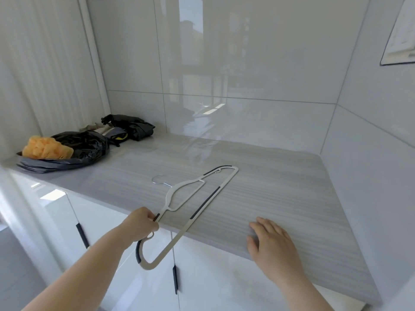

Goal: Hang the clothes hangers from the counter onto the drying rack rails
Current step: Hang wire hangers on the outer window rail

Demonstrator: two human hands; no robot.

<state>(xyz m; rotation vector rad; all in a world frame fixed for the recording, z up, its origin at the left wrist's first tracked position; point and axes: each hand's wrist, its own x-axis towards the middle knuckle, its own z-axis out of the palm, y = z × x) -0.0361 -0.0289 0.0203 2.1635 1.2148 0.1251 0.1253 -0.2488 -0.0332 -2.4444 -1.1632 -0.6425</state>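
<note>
A white clothes hanger (211,198) with dark grip strips and a metal hook lies slanted across the grey counter (280,187). Its near end sticks out past the counter's front edge. My left hand (140,225) grips the hanger's shoulder arm at that edge. My right hand (271,243) lies flat with straight fingers on the counter near its front edge, to the right of the hanger and apart from it. No drying rack is in view.
A black plastic bag (76,151) with an orange bundle (45,149) on it sits at the counter's far left, with dark clothes (130,126) behind it. Glossy tiled walls close the back and right. White cabinet doors (208,277) with dark handles stand below.
</note>
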